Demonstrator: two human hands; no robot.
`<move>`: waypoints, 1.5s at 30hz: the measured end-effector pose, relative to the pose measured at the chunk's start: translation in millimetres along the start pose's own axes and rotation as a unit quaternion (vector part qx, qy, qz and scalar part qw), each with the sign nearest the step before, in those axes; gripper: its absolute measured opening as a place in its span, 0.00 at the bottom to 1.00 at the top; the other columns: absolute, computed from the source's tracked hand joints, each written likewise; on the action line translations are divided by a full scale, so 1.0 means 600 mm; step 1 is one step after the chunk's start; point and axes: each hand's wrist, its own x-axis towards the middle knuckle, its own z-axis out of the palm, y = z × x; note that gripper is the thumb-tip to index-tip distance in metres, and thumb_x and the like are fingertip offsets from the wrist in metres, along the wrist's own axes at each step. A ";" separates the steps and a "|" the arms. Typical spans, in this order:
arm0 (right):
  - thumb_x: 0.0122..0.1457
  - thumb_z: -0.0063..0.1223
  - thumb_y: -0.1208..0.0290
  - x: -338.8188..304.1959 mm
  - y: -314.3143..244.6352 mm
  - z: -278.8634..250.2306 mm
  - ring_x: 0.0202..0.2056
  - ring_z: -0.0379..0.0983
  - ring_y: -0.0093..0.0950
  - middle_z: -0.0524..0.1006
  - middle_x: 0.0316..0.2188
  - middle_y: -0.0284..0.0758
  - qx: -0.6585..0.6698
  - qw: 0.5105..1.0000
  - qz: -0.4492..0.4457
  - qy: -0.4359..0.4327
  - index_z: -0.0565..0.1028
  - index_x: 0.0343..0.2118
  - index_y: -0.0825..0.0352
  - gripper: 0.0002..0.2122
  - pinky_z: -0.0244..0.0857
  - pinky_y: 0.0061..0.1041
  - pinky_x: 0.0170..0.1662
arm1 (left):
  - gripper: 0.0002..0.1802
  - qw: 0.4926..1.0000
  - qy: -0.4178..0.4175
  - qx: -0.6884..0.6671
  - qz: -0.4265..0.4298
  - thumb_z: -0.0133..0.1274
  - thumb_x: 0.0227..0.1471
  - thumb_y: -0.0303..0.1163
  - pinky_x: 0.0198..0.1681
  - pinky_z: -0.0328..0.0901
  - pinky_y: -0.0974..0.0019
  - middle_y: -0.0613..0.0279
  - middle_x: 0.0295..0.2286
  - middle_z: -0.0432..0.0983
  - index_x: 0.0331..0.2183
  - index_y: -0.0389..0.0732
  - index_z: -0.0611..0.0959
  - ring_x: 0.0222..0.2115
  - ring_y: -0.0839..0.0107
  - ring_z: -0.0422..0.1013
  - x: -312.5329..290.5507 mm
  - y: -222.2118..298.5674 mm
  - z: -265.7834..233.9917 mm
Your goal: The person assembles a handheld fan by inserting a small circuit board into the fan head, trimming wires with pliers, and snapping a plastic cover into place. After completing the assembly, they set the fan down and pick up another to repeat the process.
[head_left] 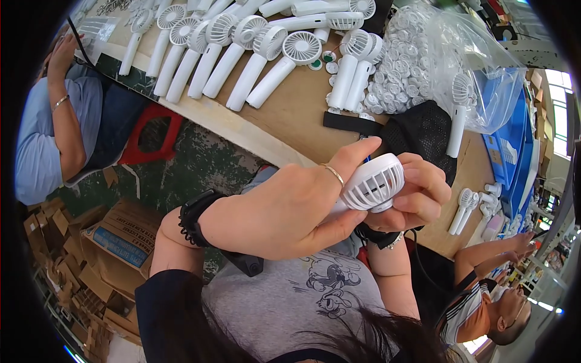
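Note:
Between my two hands is a small white handheld fan [374, 183], its slatted round cage turned toward the right. My left hand [290, 209], with a ring on one finger, wraps round the fan from the left and hides most of its handle. On the other side, the fingers of my right hand [420, 192] are curled against the rim of the cage and a small round white part below it. Just beyond the fan lies a black mesh bag [420, 130] with a black strap [351, 123] beside it.
Several white handheld fans [242, 66] lie in a row along the table [284, 124]. A heap of small round white parts [402, 66] spills by a clear plastic bag [478, 48]. Blue trays [514, 163] stand at the right. Cardboard boxes [115, 242] and a red stool [154, 133] are at left. People sit on both sides.

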 end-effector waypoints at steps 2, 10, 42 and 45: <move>0.54 0.50 0.51 0.000 0.000 -0.002 0.28 0.65 0.28 0.65 0.33 0.36 0.012 1.000 -0.007 -0.011 0.63 0.28 0.60 0.16 0.68 0.24 0.27 | 0.38 1.000 0.007 0.004 0.013 0.50 0.48 0.30 0.20 0.62 0.52 0.43 0.18 0.71 0.54 0.26 0.50 0.18 0.47 0.70 -0.001 -0.002 0.000; 0.51 0.57 0.56 -0.006 -0.014 0.000 0.34 0.68 0.32 0.64 0.37 0.38 0.009 1.000 -0.001 -0.006 0.62 0.30 0.62 0.17 0.70 0.28 0.31 | 0.40 0.998 -0.001 0.009 -0.063 0.53 0.44 0.25 0.33 0.68 0.63 0.44 0.35 0.74 0.56 0.33 0.53 0.31 0.53 0.75 -0.011 0.019 -0.013; 0.47 0.61 0.60 -0.003 -0.027 -0.027 0.36 0.64 0.33 0.61 0.40 0.37 -0.098 0.987 0.007 -0.129 0.69 0.28 0.58 0.12 0.66 0.29 0.36 | 0.39 0.997 0.031 0.053 -0.040 0.53 0.45 0.27 0.33 0.67 0.60 0.43 0.35 0.73 0.56 0.34 0.54 0.31 0.48 0.73 -0.011 0.002 -0.013; 0.45 0.61 0.62 -0.001 -0.030 -0.026 0.35 0.64 0.33 0.62 0.39 0.36 -0.092 0.991 0.046 -0.084 0.70 0.30 0.58 0.12 0.64 0.26 0.34 | 0.39 0.997 0.037 0.050 -0.040 0.53 0.45 0.27 0.33 0.67 0.60 0.43 0.36 0.73 0.56 0.35 0.54 0.32 0.47 0.72 -0.007 0.001 -0.014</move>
